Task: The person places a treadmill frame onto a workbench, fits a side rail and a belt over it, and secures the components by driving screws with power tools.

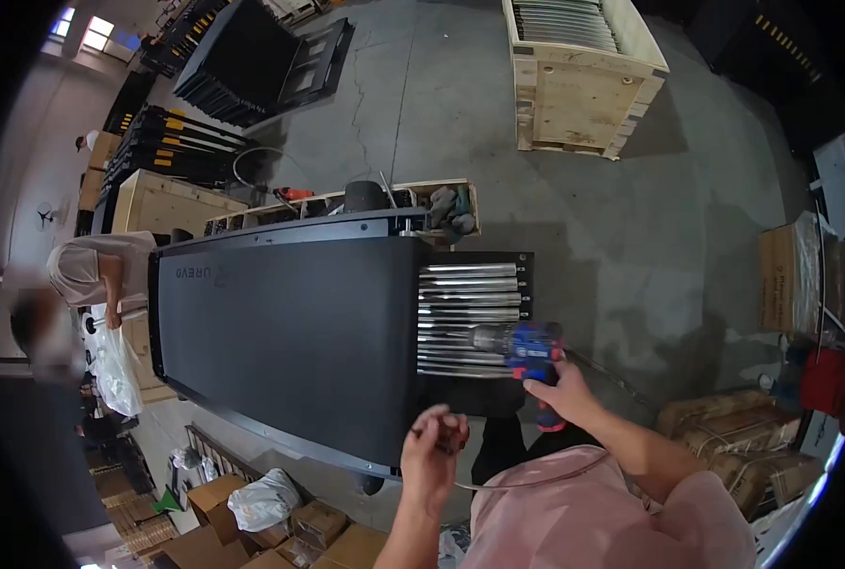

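Blue-and-red power drill (532, 345) sits gripped in the right hand (557, 391), its metal chuck (489, 338) over the row of shiny silver tubes (468, 284) beside the long, flat black deck (290, 303); the left hand (432, 453) curls its fingers near the deck's edge; whether it holds anything, I cannot tell; I advise a firm wrist, chuck clear of the tubes, to avoid scratches.

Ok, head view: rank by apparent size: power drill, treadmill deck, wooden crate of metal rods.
1. Treadmill deck
2. Wooden crate
3. Power drill

Clear gaps. Apparent size only; the crate looks farther off.
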{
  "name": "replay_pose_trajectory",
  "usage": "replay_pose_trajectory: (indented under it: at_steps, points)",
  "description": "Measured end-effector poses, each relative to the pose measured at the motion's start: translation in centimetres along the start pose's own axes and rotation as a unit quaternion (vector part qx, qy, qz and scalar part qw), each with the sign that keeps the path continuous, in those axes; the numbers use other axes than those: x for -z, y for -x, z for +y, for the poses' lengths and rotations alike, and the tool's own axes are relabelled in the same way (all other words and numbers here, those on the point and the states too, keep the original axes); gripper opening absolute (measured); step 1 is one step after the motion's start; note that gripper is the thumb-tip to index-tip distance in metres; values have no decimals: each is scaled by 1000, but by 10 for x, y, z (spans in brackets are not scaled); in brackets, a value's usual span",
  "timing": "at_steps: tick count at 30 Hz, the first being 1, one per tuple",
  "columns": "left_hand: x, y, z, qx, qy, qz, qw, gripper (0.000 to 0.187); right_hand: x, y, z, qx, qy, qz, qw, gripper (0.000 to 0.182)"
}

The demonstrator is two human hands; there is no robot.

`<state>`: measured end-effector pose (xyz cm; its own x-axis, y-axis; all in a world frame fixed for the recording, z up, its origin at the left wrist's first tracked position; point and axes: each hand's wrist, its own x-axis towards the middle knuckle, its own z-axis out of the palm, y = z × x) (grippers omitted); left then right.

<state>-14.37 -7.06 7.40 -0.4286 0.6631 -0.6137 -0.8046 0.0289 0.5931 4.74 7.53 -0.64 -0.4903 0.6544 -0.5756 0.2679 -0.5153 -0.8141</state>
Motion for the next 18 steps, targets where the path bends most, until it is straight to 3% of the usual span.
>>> replay_pose_trajectory:
  at_steps: [2, 4, 7, 18]
  points:
    - [-20, -33, 28, -5, 47, -44, 998, 29, 7, 22, -27, 5, -98, -1, 995, 23]
    - [-44, -66, 47, -18, 70, -113, 991, 30, 3, 39, -64, 27, -139, -1, 990, 27]
    - [-71, -89, 67, 5, 91, -124, 988, 35, -12, 70, -83, 9, -261, -12, 965, 36]
    - [-121, -126, 47, -7, 148, -117, 982, 33, 12, 37, -76, -35, -307, -65, 949, 35]
